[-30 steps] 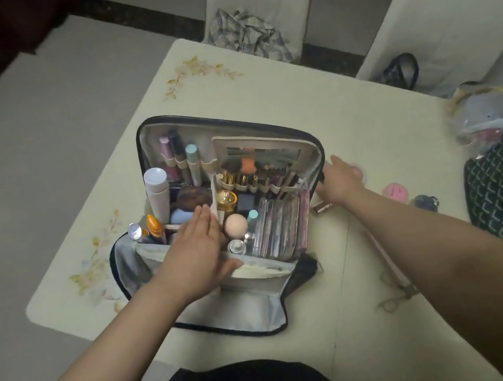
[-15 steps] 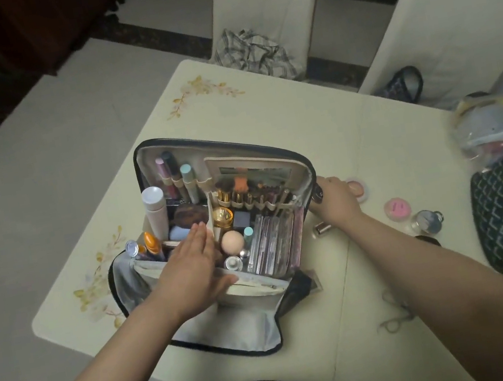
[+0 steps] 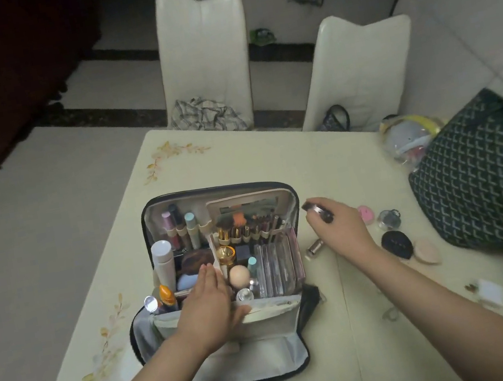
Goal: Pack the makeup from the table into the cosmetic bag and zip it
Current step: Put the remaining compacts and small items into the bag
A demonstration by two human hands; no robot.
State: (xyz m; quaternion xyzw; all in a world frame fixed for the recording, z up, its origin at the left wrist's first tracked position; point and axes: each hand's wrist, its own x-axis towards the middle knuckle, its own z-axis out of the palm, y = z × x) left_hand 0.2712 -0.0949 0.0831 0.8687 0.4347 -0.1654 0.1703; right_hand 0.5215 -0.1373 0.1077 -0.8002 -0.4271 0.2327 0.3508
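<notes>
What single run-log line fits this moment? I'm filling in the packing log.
step: packing | right hand: holds small round compact, lifted beside cosmetic bag | left hand: flat on bag contents | bag: open, unzipped | table: items remain

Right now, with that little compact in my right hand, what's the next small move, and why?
Probably carry the compact left and drop it into the open cosmetic bag. The right hand already holds it lifted beside the bag's rim, and the left hand rests on the bag's front edge, seemingly steadying it.

no readable text, labels, brands or numbers on anything, packaging too small and blurred
</notes>
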